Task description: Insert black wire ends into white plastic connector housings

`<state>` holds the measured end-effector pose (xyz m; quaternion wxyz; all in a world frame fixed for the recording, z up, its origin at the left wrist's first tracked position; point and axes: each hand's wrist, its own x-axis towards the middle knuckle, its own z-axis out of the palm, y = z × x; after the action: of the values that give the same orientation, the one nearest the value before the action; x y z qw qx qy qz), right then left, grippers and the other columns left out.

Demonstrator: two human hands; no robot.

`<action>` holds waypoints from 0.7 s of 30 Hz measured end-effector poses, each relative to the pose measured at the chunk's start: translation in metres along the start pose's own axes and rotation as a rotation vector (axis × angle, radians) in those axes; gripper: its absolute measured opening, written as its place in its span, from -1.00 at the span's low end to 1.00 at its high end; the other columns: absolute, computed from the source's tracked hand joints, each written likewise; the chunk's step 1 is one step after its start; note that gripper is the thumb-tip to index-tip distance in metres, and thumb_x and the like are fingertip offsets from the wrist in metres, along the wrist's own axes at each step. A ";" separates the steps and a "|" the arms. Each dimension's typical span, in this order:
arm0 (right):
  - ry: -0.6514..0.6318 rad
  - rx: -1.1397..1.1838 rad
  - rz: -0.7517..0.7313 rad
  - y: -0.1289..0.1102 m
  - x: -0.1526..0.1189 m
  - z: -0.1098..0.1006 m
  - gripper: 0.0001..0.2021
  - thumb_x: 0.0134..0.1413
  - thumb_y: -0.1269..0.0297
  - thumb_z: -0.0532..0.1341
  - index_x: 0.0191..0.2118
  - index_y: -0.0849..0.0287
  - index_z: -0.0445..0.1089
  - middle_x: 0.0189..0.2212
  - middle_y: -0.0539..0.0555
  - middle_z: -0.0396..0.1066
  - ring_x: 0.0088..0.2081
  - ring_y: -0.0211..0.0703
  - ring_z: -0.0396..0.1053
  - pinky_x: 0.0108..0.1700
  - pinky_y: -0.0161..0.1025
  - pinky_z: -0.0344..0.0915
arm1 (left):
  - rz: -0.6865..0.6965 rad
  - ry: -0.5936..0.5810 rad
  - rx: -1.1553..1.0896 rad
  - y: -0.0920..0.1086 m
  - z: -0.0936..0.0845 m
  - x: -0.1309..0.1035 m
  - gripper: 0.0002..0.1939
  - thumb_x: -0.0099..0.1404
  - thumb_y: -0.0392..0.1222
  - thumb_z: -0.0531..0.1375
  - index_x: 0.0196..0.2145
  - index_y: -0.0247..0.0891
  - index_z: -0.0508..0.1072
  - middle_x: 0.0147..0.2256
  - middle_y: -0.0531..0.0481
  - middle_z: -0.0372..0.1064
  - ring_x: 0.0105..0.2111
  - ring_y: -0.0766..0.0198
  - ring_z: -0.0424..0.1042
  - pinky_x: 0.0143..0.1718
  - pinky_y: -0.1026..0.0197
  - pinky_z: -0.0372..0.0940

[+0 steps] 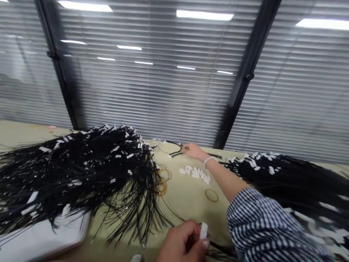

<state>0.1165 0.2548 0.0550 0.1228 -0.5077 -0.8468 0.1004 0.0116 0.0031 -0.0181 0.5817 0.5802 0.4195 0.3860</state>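
My left hand [185, 243] is at the bottom centre, its thumb and fingers closed on a small white connector [203, 231] with dark cable by it. My right arm reaches forward in a checked sleeve. At the far side of the table, my right hand [191, 150] has its fingers closed at a few short black cables [176, 154] with white ends. A large heap of black cables [103, 160] with white connectors spreads out on the left. Between the hands lies a small group of loose white connectors [195, 172].
Another pile of black cables [294, 178] lies on the right. A white tray [68, 233] is at the lower left. Tan rubber bands [212, 195] lie on the pale table [188, 196]. Behind it stand window blinds [152, 98] with dark posts.
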 end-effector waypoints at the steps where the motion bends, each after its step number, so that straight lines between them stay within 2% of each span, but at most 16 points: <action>1: 0.042 0.017 0.001 -0.003 -0.004 -0.008 -0.72 0.15 0.20 0.09 -0.08 0.24 0.28 -0.11 0.11 0.29 -0.14 -0.16 0.31 -0.12 -0.09 0.29 | -0.007 0.018 -0.015 0.004 0.001 -0.001 -0.70 0.10 0.02 0.14 -0.55 -0.24 0.19 -0.58 0.09 0.10 -0.54 0.33 0.15 -0.53 0.31 0.07; 3: 0.116 0.064 -0.004 -0.011 -0.020 -0.028 -0.70 0.15 0.18 0.07 -0.07 0.25 0.27 -0.12 0.12 0.29 -0.15 -0.16 0.30 -0.12 -0.09 0.28 | -0.004 0.056 -0.029 0.010 0.001 -0.002 -0.69 0.12 0.03 0.12 -0.55 -0.26 0.21 -0.57 0.08 0.12 -0.53 0.34 0.17 -0.51 0.30 0.11; 5: 0.137 0.122 -0.040 -0.020 -0.050 -0.047 -0.68 0.17 0.16 0.03 -0.06 0.27 0.25 -0.20 0.11 0.32 -0.21 -0.19 0.32 -0.17 -0.13 0.28 | -0.014 0.054 -0.103 0.013 0.000 -0.003 -0.69 0.14 0.05 0.10 -0.50 -0.27 0.24 -0.52 0.07 0.15 -0.52 0.33 0.22 -0.48 0.28 0.16; 8: 0.036 0.213 -0.155 -0.039 -0.118 -0.061 -0.68 0.17 0.12 0.01 -0.09 0.19 0.31 -0.31 0.03 0.38 -0.32 -0.28 0.32 -0.29 -0.30 0.27 | -0.026 0.045 -0.169 0.014 -0.001 -0.004 -0.69 0.14 0.05 0.11 -0.42 -0.29 0.27 -0.47 0.05 0.20 -0.51 0.33 0.28 -0.44 0.25 0.21; 11: -0.111 0.315 -0.274 -0.059 -0.189 -0.046 -0.71 0.08 0.13 0.11 -0.13 0.15 0.37 -0.34 0.01 0.40 -0.36 -0.32 0.31 -0.35 -0.36 0.24 | -0.010 0.051 -0.139 0.014 -0.001 -0.005 -0.70 0.14 0.05 0.12 -0.43 -0.29 0.28 -0.47 0.06 0.22 -0.49 0.32 0.29 -0.41 0.24 0.24; 13: -0.098 0.439 -0.270 -0.066 -0.221 -0.024 -0.72 -0.04 0.19 0.21 -0.17 0.14 0.39 -0.37 -0.01 0.38 -0.42 -0.35 0.28 -0.39 -0.38 0.21 | 0.008 0.046 -0.105 0.014 0.001 -0.006 -0.71 0.14 0.03 0.12 -0.42 -0.28 0.30 -0.45 0.06 0.23 -0.47 0.32 0.28 -0.40 0.23 0.25; 14: -0.053 0.535 -0.223 -0.067 -0.230 -0.012 -0.79 -0.04 0.25 0.21 -0.22 0.15 0.39 -0.39 -0.02 0.36 -0.43 -0.36 0.27 -0.40 -0.38 0.20 | 0.021 0.038 -0.080 0.014 0.001 -0.007 -0.73 0.15 0.02 0.13 -0.42 -0.28 0.31 -0.45 0.06 0.23 -0.46 0.32 0.28 -0.40 0.23 0.25; 17: 0.028 0.726 -0.104 -0.065 -0.238 0.013 -0.92 -0.03 0.31 0.19 -0.41 0.21 0.33 -0.55 -0.06 0.28 -0.51 -0.39 0.18 -0.48 -0.39 0.13 | 0.058 0.031 -0.002 0.017 0.003 -0.012 -0.76 0.16 -0.03 0.12 -0.45 -0.28 0.30 -0.48 0.08 0.22 -0.48 0.32 0.28 -0.41 0.24 0.24; 21: 0.037 0.906 -0.069 -0.057 -0.235 0.021 -0.87 -0.05 0.28 0.20 -0.42 0.22 0.25 -0.52 -0.04 0.30 -0.47 -0.37 0.25 -0.42 -0.36 0.22 | 0.058 0.069 0.110 0.022 0.005 -0.019 -0.82 0.17 -0.11 0.10 -0.47 -0.28 0.31 -0.52 0.09 0.26 -0.48 0.32 0.31 -0.41 0.26 0.21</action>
<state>0.1688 0.0197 0.0276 0.3507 -0.3762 -0.7316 0.4475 0.0103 -0.0157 0.0042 0.5225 0.6096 0.4430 0.3990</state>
